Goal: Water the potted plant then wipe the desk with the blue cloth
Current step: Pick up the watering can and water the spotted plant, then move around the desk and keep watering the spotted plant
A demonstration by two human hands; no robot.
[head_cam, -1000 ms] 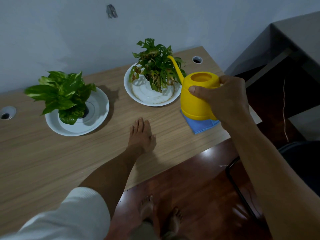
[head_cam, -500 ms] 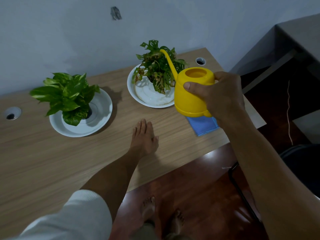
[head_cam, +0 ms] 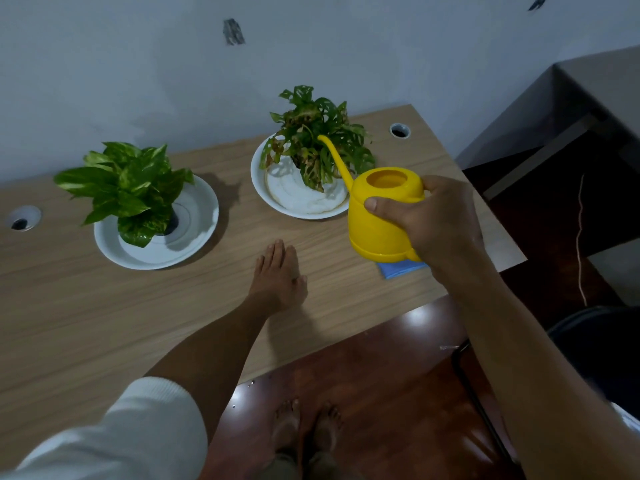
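Right hand clamps yellow watering can, spout seemingly among far-right plant leaves; left hand flat, fingers apart, on desk.

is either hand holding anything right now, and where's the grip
The right hand holds the yellow watering can, wrapped around its rear side, thumb across the body; the handle is hidden. The left hand lies flat on the desk, holding nothing.
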